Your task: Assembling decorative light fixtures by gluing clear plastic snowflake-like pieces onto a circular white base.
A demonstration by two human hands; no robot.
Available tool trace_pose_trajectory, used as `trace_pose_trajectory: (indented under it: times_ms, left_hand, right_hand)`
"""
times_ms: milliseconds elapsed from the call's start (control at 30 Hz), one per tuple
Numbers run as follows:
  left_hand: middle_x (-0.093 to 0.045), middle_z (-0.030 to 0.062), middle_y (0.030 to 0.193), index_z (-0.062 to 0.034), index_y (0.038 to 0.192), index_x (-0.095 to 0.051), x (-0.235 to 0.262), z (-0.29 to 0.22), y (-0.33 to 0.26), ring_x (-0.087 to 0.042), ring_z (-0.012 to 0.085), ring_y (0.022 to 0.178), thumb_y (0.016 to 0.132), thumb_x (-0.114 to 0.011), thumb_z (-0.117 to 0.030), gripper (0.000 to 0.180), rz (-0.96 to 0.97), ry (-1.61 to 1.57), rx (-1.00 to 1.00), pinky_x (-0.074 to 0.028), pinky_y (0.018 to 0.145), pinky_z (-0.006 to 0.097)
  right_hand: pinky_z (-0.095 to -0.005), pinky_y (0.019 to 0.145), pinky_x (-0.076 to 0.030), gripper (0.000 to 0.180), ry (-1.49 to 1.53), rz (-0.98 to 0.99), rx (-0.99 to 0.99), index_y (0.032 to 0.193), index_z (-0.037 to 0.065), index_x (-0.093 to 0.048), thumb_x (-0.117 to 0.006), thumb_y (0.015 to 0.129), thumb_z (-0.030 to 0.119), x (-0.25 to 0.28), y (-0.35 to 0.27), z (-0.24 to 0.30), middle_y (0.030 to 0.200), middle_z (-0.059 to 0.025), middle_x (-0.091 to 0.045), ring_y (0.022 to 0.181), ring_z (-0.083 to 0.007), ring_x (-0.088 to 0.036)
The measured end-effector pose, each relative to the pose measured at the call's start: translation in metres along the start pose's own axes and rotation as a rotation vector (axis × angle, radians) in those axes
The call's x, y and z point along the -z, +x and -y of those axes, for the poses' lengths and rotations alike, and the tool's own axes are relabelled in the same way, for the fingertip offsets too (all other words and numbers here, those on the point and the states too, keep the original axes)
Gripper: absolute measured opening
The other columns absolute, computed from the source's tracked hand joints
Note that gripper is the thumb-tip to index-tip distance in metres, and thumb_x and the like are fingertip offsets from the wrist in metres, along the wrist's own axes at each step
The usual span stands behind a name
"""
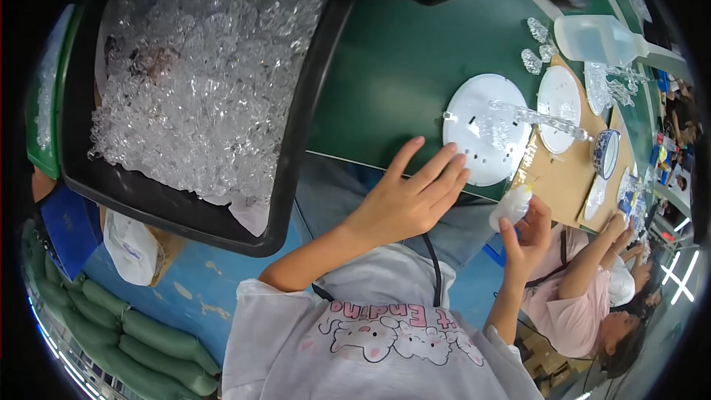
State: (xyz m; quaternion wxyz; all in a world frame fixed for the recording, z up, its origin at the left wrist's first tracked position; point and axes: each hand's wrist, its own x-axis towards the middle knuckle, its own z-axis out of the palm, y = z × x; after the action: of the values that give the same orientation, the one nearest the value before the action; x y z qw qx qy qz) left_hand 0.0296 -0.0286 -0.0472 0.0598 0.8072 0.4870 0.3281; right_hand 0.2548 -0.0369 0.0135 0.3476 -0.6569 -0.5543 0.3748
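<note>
- right hand (527, 231) pinches a small white squeeze bottle (511, 207) just off the table's near edge.
- left hand (406, 198), fingers spread flat, reaches over that edge, fingertips touching the white round disc (478, 133).
- bare green table (400, 67) lies open beyond.
- black bin (296, 141) of clear crystal pieces (200, 74) stands far left.

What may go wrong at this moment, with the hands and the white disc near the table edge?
1. The white round disc lies at the edge of the green table, and the left hand reaches it only with fingertips; it might slide off.
2. The clear crystal strand resting loose across the disc might roll off.
3. The right hand pinches a small white bottle over the gap; it might drop.
</note>
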Motion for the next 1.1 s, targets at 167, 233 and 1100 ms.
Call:
trace_pose_trajectory:
  times_ms: [167, 233, 1100]
  left_hand:
    - [-0.058, 0.0072, 0.124, -0.0061, 0.106, -0.065, -0.004, -0.003, -0.004, -0.047, 0.0215, 0.125, 0.081, -0.055, -0.017, 0.029, 0.013, -0.065, -0.075, -0.035, 0.101, 0.050]
    - [-0.058, 0.0078, 0.124, -0.0060, 0.105, -0.065, -0.008, -0.008, -0.006, -0.046, 0.0215, 0.125, 0.081, -0.054, -0.017, 0.029, 0.005, -0.083, -0.084, -0.035, 0.102, 0.050]
    - [-0.057, 0.0092, 0.124, -0.0066, 0.081, -0.067, -0.006, -0.001, -0.026, -0.041, 0.0234, 0.129, 0.077, -0.058, -0.016, 0.013, -0.091, -0.171, -0.041, -0.030, 0.108, 0.049]
  right_hand:
    - [-0.0227, 0.071, -0.049, 0.047, -0.131, 0.071, -0.031, 0.115, -0.001, -0.052, -0.072, 0.073, 0.002, -0.008, -0.014, 0.007, 0.106, -0.0073, -0.058, 0.095, -0.0130, -0.057]
    - [-0.0233, 0.073, -0.050, 0.045, -0.155, 0.091, -0.032, 0.117, -0.001, -0.049, -0.069, 0.076, 0.000, -0.008, -0.016, 0.008, 0.108, -0.0095, -0.058, 0.097, -0.0140, -0.057]
    - [-0.0179, 0.056, -0.042, 0.032, -0.421, -0.010, -0.091, 0.099, 0.003, -0.060, -0.075, 0.074, 0.015, -0.027, -0.005, 0.044, 0.085, -0.0001, -0.062, 0.072, -0.0052, -0.055]
